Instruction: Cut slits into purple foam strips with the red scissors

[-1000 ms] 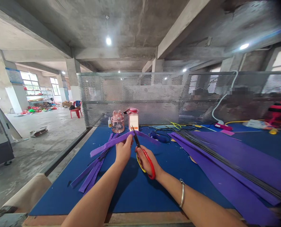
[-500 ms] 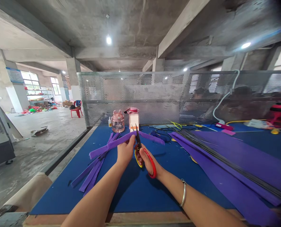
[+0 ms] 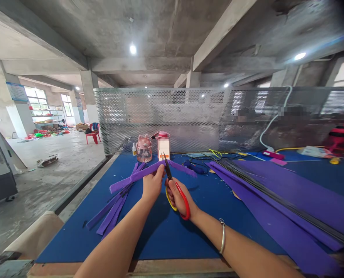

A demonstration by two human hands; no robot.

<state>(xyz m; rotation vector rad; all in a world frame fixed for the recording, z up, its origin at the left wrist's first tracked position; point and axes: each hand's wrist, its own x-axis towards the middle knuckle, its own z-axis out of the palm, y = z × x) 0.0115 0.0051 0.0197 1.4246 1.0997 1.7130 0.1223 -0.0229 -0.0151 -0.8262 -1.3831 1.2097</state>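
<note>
While the left hand [image 3: 152, 185] pinches a purple strip [image 3: 144, 173] | right hand [image 3: 178, 196] grips scissors [image 3: 169, 174], blades at the strip | more strips [image 3: 110, 221] lie on the bench [image 3: 212, 204]

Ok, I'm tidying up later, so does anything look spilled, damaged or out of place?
Mainly the floor at far left: a colourful jumble lies strewn near the shelving, not stacked on it. On the blue table I see no spill, and the scissors show no visible damage.

An eared pink bottle [image 3: 144, 150] stands near the far left corner of the surface [image 3: 206, 235]. A perforated screen [image 3: 160, 112] runs along the far edge. A red chair [image 3: 95, 136] stands beyond the left edge.
</note>
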